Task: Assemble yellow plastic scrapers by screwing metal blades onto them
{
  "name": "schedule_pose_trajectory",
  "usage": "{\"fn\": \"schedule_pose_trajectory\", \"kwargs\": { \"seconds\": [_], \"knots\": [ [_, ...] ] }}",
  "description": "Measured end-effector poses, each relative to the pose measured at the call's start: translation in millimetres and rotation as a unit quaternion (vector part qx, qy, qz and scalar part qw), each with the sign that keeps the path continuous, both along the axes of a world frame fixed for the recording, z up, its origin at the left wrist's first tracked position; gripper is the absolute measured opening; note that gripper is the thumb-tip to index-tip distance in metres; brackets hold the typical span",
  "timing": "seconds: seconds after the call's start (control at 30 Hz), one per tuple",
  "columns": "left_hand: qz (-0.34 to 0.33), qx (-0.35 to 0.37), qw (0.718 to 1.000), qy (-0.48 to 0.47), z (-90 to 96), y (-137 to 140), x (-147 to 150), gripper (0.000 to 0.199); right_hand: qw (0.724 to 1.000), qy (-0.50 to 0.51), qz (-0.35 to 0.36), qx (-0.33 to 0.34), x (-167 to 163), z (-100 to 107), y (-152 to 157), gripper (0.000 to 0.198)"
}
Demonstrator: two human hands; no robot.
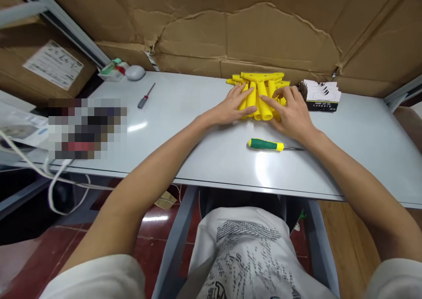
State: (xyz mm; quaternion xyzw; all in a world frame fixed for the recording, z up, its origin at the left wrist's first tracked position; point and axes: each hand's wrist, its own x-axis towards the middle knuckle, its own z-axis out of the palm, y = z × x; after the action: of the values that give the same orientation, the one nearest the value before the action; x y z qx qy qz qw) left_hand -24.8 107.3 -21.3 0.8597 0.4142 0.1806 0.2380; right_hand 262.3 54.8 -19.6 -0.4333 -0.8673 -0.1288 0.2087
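Note:
A pile of yellow plastic T-shaped handles (260, 94) with hollow tube ends lies on the desk toward its back edge. My left hand (235, 103) rests against the pile's left side, fingers stretched and spread, thumb near the open tube ends. On the right side, my right hand (292, 112) touches the handles with its fingers apart and bent. Part of the pile is hidden under both hands. In front of it lies a screwdriver (265, 144) with a green and yellow grip, its shaft pointing right under my right wrist.
A black and white box (321, 97) holding dark pointed pieces stands right of the pile. Farther left are a small grey screwdriver (145, 97), a computer mouse (135, 72) and a small clear container (112, 71). White cables (54, 180) hang over the left front edge. Cardboard (198, 35) lines the back.

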Motion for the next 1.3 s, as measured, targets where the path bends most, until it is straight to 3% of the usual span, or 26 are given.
{"fn": "schedule_pose_trajectory", "kwargs": {
  "seconds": [0.2,0.3,0.37,0.47,0.53,0.67,0.8,0.9,0.97,1.03,1.1,1.17,1.23,1.3],
  "knots": [
    [0.041,0.056,0.997,-0.016,-15.2,-2.7,13.2,0.125,0.998,0.052,-0.005,0.026,7.5,-1.6,7.2,0.053],
    [0.041,0.045,0.998,0.001,-8.8,-7.3,15.3,0.132,0.992,0.115,0.016,0.050,13.5,-1.5,7.8,0.054],
    [0.053,0.073,0.996,-0.004,0.9,-12.9,16.6,0.135,0.986,0.145,0.025,0.080,16.7,-0.3,3.6,0.056],
    [0.082,0.149,0.978,-0.118,18.8,-26.1,22.5,0.106,0.982,0.151,0.026,0.107,13.9,2.4,-10.6,0.056],
    [0.065,0.112,0.963,-0.238,28.4,-36.0,29.3,0.091,0.985,0.131,0.045,0.101,5.3,3.5,-22.6,0.055],
    [0.038,-0.077,0.915,-0.395,36.4,-45.7,36.0,0.080,0.988,0.098,0.110,0.040,-12.6,4.7,-39.9,0.054],
    [0.024,-0.112,0.876,-0.469,43.0,-41.2,22.4,0.053,0.984,0.094,0.125,-0.084,-8.6,6.5,-44.0,0.069],
    [-0.019,-0.130,0.844,-0.521,51.9,-40.2,12.4,0.053,0.969,0.001,0.170,-0.182,-3.8,7.4,-47.1,0.080],
    [-0.044,-0.163,0.829,-0.534,56.9,-41.7,10.3,0.059,0.957,-0.036,0.187,-0.219,-3.3,9.1,-50.0,0.064],
    [-0.062,-0.180,0.833,-0.519,59.9,-42.7,10.3,0.063,0.955,-0.016,0.183,-0.233,1.4,14.1,-50.5,0.041],
    [-0.077,-0.144,0.866,-0.473,60.2,-42.4,9.9,0.062,0.961,0.073,0.156,-0.217,15.8,23.5,-45.7,0.031],
    [-0.095,-0.032,0.918,-0.384,57.0,-42.4,8.1,0.060,0.953,0.236,0.116,-0.153,39.4,36.1,-34.6,0.037],
    [-0.114,0.137,0.954,-0.243,49.3,-45.7,5.7,0.061,0.900,0.423,0.096,-0.035,64.0,48.2,-19.4,0.054],
    [-0.137,0.306,0.937,-0.098,36.8,-53.6,3.6,0.057,0.834,0.533,0.108,0.088,79.7,55.7,-5.2,0.061]
  ]
}}
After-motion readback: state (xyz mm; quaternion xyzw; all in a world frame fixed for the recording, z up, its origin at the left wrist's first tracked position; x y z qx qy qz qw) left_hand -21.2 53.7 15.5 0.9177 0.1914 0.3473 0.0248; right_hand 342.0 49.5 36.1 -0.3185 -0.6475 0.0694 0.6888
